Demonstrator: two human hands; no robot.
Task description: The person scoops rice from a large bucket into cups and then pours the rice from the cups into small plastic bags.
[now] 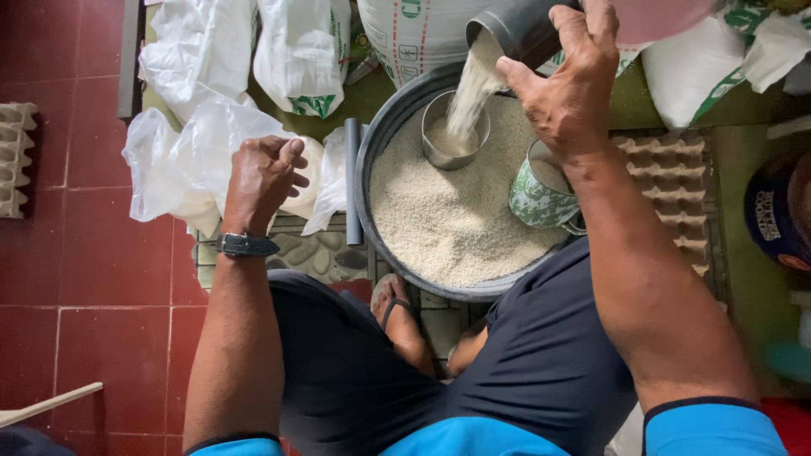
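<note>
My right hand (568, 80) grips a grey cylindrical scoop (515, 27), tilted so white rice (475, 84) pours from it into a small metal cup (435, 152). The cup sits in the rice (448, 219) that fills a wide grey basin (376, 143). A green-patterned mug (534, 196), full of rice, stands in the basin under my right wrist. My left hand (262, 177) is closed on a clear plastic bag (182, 160) left of the basin. A dark watch is on that wrist.
White sacks (300, 51) and a large printed sack (414, 34) stand behind the basin. Egg cartons lie at the right (676, 177) and far left (15, 156). Red floor tiles (84, 279) spread to the left. A grey pipe piece (352, 181) leans beside the basin. My sandalled foot (397, 312) rests below it.
</note>
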